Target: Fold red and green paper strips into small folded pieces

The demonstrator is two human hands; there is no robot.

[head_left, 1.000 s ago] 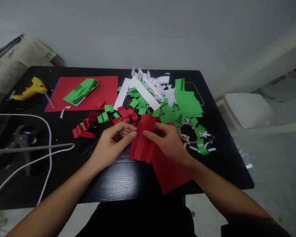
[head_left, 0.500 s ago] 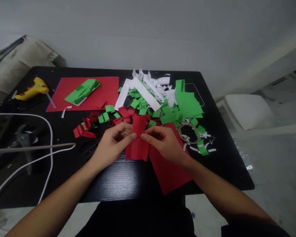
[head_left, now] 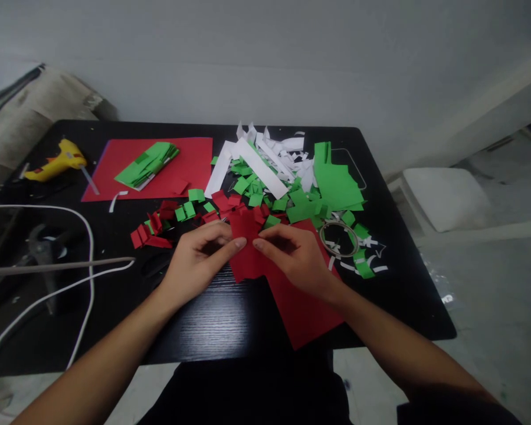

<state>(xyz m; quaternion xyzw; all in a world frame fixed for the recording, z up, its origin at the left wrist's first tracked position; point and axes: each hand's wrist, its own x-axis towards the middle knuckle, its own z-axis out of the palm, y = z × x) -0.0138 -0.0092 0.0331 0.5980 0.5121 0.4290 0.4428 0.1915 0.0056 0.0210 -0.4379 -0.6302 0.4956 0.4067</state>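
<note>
Left hand (head_left: 197,260) and right hand (head_left: 296,254) pinching a creased red paper (head_left: 246,262) between them above the black table (head_left: 230,336), fingertips hidden behind it, red sheet (head_left: 305,313) partly covered by the right hand, white cable (head_left: 91,283) cut off at the left edge.

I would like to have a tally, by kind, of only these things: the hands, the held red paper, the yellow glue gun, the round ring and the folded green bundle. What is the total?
Hands: 2 (left hand, right hand)
Held red paper: 1
Glue gun: 1
Ring: 1
Green bundle: 1
Total: 6
</note>
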